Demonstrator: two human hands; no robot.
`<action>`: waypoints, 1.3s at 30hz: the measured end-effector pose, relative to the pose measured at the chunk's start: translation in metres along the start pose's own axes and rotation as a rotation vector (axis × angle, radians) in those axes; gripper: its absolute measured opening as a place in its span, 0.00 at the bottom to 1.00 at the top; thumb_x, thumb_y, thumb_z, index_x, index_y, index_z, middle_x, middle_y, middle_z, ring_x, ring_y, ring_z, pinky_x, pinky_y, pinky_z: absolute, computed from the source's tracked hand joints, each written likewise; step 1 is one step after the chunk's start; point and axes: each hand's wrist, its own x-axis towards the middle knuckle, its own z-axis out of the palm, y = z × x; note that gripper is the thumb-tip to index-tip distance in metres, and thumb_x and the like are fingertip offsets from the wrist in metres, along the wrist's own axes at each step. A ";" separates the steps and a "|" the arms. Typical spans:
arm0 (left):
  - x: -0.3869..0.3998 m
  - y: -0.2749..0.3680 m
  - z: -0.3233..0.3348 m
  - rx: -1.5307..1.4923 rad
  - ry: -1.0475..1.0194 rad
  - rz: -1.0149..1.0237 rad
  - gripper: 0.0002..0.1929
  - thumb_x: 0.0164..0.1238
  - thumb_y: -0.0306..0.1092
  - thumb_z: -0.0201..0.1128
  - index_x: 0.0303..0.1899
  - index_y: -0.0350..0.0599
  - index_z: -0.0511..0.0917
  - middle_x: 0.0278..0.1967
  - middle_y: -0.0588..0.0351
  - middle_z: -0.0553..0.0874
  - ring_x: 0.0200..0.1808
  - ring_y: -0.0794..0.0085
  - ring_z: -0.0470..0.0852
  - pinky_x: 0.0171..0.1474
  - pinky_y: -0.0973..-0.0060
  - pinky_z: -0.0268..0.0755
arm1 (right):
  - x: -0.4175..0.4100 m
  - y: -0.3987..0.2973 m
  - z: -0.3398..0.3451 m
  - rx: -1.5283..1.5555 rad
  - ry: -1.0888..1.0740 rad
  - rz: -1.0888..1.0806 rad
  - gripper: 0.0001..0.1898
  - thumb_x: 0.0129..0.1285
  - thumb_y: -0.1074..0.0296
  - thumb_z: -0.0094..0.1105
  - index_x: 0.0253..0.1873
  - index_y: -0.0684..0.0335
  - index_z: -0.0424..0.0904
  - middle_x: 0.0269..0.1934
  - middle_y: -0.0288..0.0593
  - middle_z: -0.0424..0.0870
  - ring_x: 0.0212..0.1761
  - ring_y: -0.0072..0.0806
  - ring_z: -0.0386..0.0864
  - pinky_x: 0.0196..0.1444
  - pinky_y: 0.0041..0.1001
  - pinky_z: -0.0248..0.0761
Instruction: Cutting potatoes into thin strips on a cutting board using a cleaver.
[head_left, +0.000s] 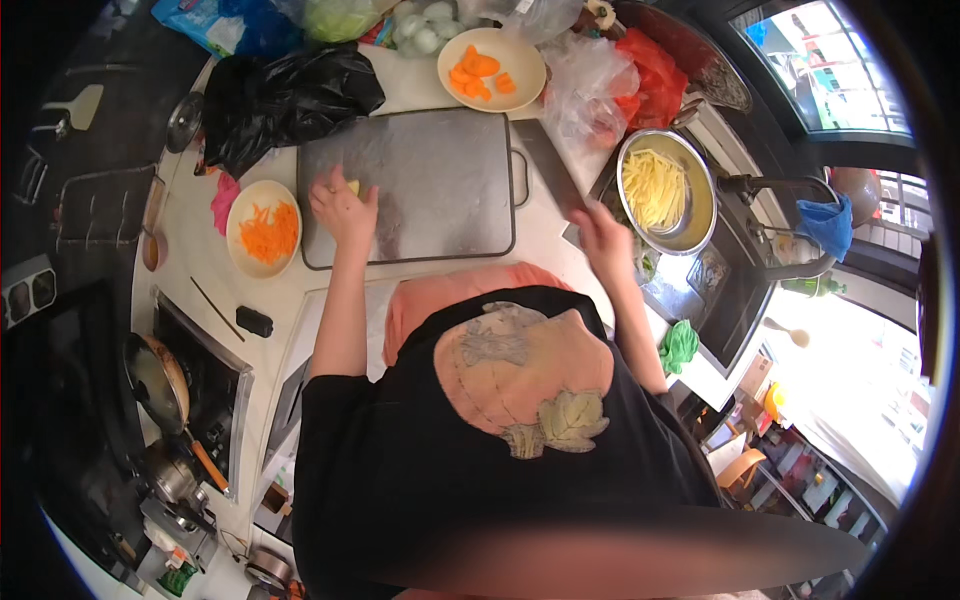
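Observation:
At the left end of the grey cutting board, my left hand has its fingers and thumb around a small pale yellow piece of food, partly hidden by the hand. My right hand grips the handle of a broad-bladed kitchen knife. Its blade rests or hovers just right of the board, pointing away from me. Beside that hand, a steel bowl holds pale yellow strips, which look like cut potato. Left of the board is a cream plate with shredded carrot.
Behind the board, another cream plate holds carrot pieces. A black plastic bag and clear bags crowd the back. To the right are the sink and faucet; a frying pan sits left on the cooktop.

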 end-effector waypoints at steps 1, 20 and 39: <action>0.003 -0.010 -0.002 0.131 -0.031 -0.070 0.33 0.53 0.44 0.75 0.60 0.47 0.71 0.61 0.41 0.70 0.63 0.42 0.67 0.64 0.49 0.60 | 0.013 -0.013 0.020 -0.060 -0.062 -0.043 0.11 0.69 0.62 0.60 0.49 0.60 0.78 0.25 0.52 0.81 0.24 0.43 0.81 0.28 0.37 0.72; -0.015 0.001 0.015 -0.597 -0.463 0.531 0.32 0.50 0.35 0.74 0.57 0.43 0.68 0.59 0.43 0.69 0.60 0.47 0.70 0.61 0.54 0.67 | 0.030 -0.067 0.154 -0.171 -0.142 0.050 0.14 0.72 0.57 0.52 0.54 0.58 0.78 0.31 0.56 0.84 0.33 0.54 0.82 0.33 0.46 0.75; -0.041 -0.023 0.076 -0.673 -0.199 0.511 0.15 0.70 0.37 0.60 0.51 0.39 0.70 0.53 0.44 0.72 0.56 0.49 0.69 0.61 0.53 0.62 | 0.001 -0.119 0.147 -0.167 -0.228 0.027 0.19 0.67 0.65 0.53 0.61 0.57 0.72 0.28 0.49 0.80 0.27 0.46 0.82 0.28 0.40 0.75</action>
